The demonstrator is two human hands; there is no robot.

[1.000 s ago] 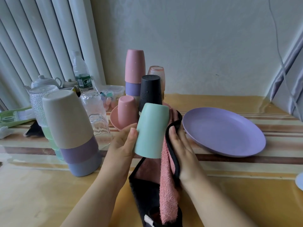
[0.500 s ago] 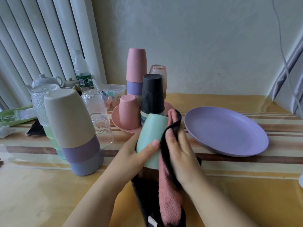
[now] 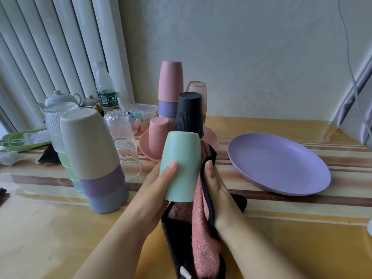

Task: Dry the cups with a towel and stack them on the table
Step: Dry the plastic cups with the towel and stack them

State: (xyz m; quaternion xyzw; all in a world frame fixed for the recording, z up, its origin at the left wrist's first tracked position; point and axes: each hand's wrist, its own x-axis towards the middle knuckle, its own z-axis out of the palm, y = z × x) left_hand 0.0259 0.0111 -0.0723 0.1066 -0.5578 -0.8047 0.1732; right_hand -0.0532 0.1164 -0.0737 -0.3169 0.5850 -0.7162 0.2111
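My left hand [image 3: 156,186] grips a mint green cup [image 3: 181,164] held upside down above the table, thumb across its front. My right hand [image 3: 216,188] holds a pink towel with a black border [image 3: 201,234] against the cup's right side; the towel hangs down below both hands. To the left stands a stack of upturned cups [image 3: 94,158], beige over purple over blue. Behind the green cup a pink plate [image 3: 145,146] carries a small pink cup [image 3: 159,135], a black ribbed cup [image 3: 189,115] and a tall pink-over-purple stack [image 3: 170,87].
A purple plate [image 3: 281,164] lies to the right on the striped tablecloth. Clear glasses [image 3: 126,156], a textured glass jar [image 3: 54,125], a water bottle [image 3: 104,89], a white teapot [image 3: 60,97] and a green tray [image 3: 22,138] crowd the back left by the blinds.
The green cup dipped lower half a second ago, with my left fingers over its front, and is now raised and upright-inverted again. The towel hand stays against its right side.
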